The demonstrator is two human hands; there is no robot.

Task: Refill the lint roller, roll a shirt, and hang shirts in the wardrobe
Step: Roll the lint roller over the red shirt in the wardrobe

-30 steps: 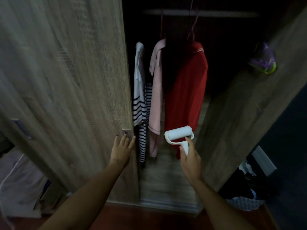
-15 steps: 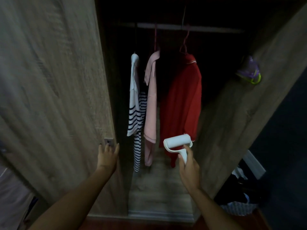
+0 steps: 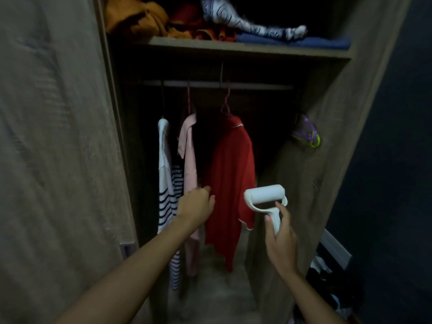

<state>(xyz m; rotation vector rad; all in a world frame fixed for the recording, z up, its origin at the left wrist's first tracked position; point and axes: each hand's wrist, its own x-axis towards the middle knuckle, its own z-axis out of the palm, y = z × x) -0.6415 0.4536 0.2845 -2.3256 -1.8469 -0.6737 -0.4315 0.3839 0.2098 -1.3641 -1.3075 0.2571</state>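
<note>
lint roller [image 3: 265,195]: white, held in front of the open wardrobe [image 3: 327,160], just right of the red shirt's lower hem, at about the left hand's height.
roller axis: drum lies near horizontal, left end nearer camera and a bit lower, right end tilted slightly up. Handle runs down from the drum toward the palm, leaning a little right.
roller vs fingers: drum sits above the fingers, clear of them. Yoke and upper handle exposed; lower handle is inside the grip.
right hand [image 3: 280,242]: wrapped around the handle, thumb on its left side, index finger up along the right edge near the yoke. Firm hold.
left hand [image 3: 196,206]: reaching into the wardrobe, fingers curled loosely, at the left edge of the red shirt [image 3: 230,174]. Cannot tell whether it pinches fabric or only touches.
rail [image 3: 217,84]: three garments on hangers, left to right: striped shirt [image 3: 167,183], pink shirt [image 3: 189,164], red shirt. Striped and pink hang close together; the red one has a gap beside it.
shelf [image 3: 233,46]: above the rail, piled with folded and bunched clothes in orange, red, blue and a zebra print.
right wall: a purple and green object [image 3: 306,132] hangs there, too dim to identify.
left door [image 3: 58,136]: open, blurred.
</note>
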